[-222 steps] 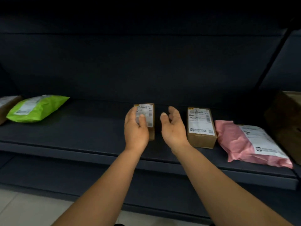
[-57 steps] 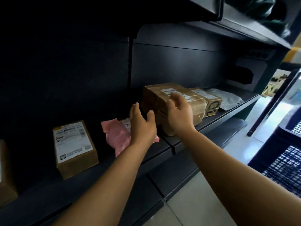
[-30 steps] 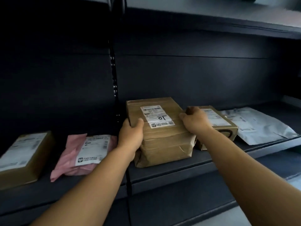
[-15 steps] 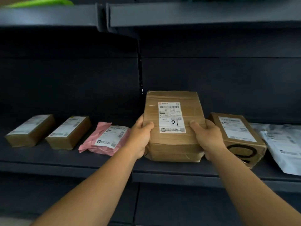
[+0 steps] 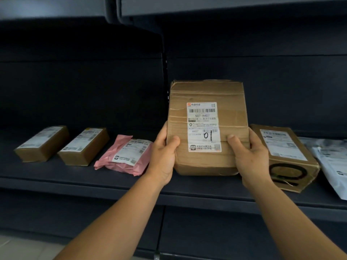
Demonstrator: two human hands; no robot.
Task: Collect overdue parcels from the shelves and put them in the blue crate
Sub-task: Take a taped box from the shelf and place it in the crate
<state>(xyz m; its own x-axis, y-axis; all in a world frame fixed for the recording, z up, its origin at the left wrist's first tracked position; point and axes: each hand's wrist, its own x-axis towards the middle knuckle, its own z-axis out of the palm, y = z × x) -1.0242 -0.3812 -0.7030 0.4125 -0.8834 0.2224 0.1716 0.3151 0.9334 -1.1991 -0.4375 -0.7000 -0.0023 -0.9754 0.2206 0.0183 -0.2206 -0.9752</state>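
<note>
A large brown cardboard parcel (image 5: 206, 94) with a white label marked "01" is tilted up toward me above the dark shelf (image 5: 112, 182). My left hand (image 5: 163, 156) grips its left side, thumb on the front face. My right hand (image 5: 249, 156) grips its right side the same way. The parcel's bottom edge is at or just above the shelf board; I cannot tell if it touches. The blue crate is not in view.
On the same shelf lie two small brown boxes (image 5: 42, 143) (image 5: 84, 145) and a pink mailer (image 5: 125, 154) to the left. A brown box with a black ring print (image 5: 285, 156) and a grey mailer (image 5: 332, 162) lie to the right. Another shelf (image 5: 206, 4) hangs overhead.
Both hands moved from the small box to the large parcel, took hold of its sides and tipped it upright, its label now facing me more squarely than half a second ago.
</note>
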